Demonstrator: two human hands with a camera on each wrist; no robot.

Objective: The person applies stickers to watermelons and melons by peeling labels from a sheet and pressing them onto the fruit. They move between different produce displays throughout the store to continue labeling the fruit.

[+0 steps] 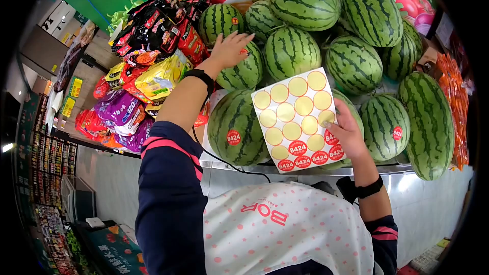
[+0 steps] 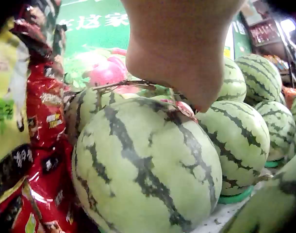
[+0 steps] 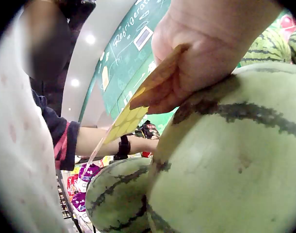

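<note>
My left hand (image 1: 232, 51) rests on a striped watermelon (image 1: 243, 74) beside the snack bags, its fingers fairly straight. A red sticker edge shows by the hand; in the left wrist view the hand (image 2: 179, 53) reaches over the melon's (image 2: 148, 165) top to that sticker (image 2: 185, 108). My right hand (image 1: 347, 131) pinches a sticker sheet (image 1: 277, 107) at its right edge, thumb on top and fingers behind. Several red 8424 stickers remain along the sheet's lower rows; the other spots are bare yellow circles. In the right wrist view the right hand (image 3: 196, 63) is close against a watermelon (image 3: 235, 155).
Several watermelons are heaped at the back, some with red stickers, such as the front left one (image 1: 237, 127). Bagged snacks (image 1: 147, 81) are piled on the left, orange packets (image 1: 452, 107) at the far right. A metal edge (image 1: 397, 168) runs along the stand's front.
</note>
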